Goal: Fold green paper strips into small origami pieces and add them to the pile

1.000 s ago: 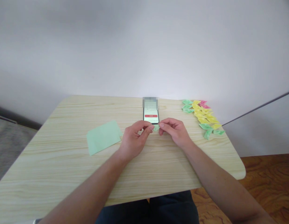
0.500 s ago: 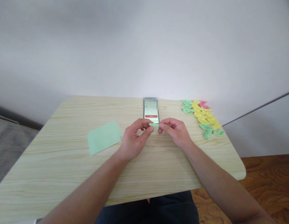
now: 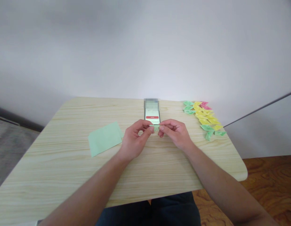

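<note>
Pale table [image 3: 155, 169]; green paper [image 3: 156, 128] between left hand [image 3: 134, 139], right hand [image 3: 177, 134], both apparently pinching its ends.

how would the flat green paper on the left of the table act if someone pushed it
The flat green paper would probably slide rather than tip, since it lies flat on the table. It looks thin, so likely light and easily bent. Another edge shows at its right, so layers might separate.
</note>
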`<state>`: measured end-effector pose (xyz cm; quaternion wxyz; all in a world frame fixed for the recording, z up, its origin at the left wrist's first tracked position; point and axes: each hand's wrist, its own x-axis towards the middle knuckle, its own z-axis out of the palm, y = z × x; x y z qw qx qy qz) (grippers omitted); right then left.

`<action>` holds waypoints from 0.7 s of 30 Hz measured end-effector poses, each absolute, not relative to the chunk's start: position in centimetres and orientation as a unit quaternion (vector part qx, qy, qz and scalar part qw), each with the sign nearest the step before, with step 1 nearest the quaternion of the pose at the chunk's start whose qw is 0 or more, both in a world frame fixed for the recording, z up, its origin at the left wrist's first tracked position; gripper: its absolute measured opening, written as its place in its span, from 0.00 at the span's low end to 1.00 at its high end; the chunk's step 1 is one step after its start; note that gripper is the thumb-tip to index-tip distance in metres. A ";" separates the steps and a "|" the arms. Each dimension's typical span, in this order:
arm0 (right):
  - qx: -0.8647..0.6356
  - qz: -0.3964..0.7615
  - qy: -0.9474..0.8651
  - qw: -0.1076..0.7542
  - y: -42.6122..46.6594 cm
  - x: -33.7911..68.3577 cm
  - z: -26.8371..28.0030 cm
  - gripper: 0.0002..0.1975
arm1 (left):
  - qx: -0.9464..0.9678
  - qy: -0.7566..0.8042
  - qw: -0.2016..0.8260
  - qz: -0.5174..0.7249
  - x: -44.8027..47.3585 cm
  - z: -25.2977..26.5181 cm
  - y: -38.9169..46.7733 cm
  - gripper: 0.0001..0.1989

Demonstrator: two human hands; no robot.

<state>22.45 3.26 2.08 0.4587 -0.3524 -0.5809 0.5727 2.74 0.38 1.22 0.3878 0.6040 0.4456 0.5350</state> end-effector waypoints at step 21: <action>-0.361 0.581 -0.560 0.468 3.2 22.4 2.0 0.16 | 0.599 0.449 0.346 0.565 3.0 1.1 0.2 0.12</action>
